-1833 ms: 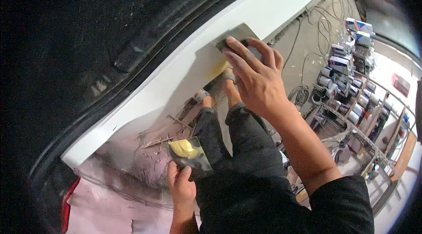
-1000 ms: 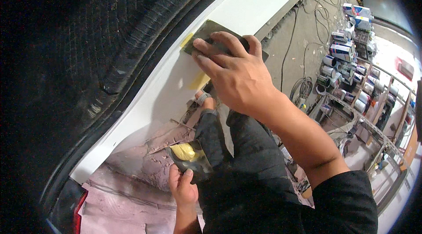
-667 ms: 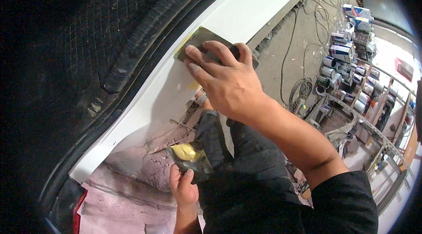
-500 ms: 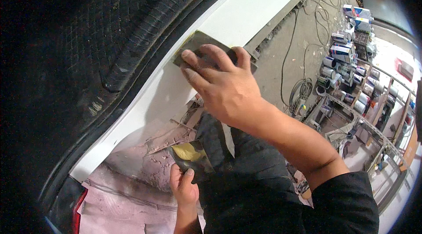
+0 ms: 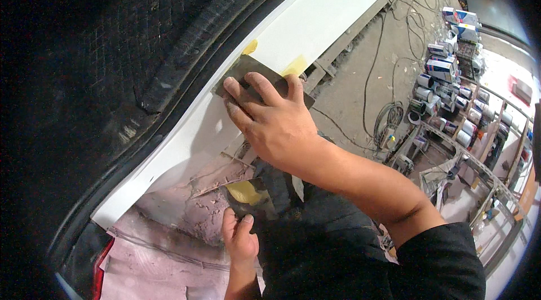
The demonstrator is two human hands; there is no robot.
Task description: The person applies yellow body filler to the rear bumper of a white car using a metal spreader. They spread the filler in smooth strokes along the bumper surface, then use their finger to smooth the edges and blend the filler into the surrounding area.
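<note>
"What's the left hand (image 5: pixel 241 238) pinching?"
"A dark, flat plate (image 5: pixel 257 209) bearing glossy yellow paste (image 5: pixel 242 192)."
"And the right hand (image 5: pixel 276 122)?"
"Grasping a dark, rectangular spreader (image 5: pixel 267 70) against the white panel (image 5: pixel 327 18), yellow smears (image 5: pixel 294 66) beside its upper edge."

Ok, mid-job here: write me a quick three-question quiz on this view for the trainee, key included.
1. Multiple choice: What does the right hand hold?
A) a round sponge
B) a flat dark spreader
C) a spray gun

2. True or false: The paste on the plate held by the left hand is blue.

3. Fill in: Next to the spreader, a yellow patch shows on the ____ panel.

Key:
1. B
2. False; it is yellow.
3. white
</note>
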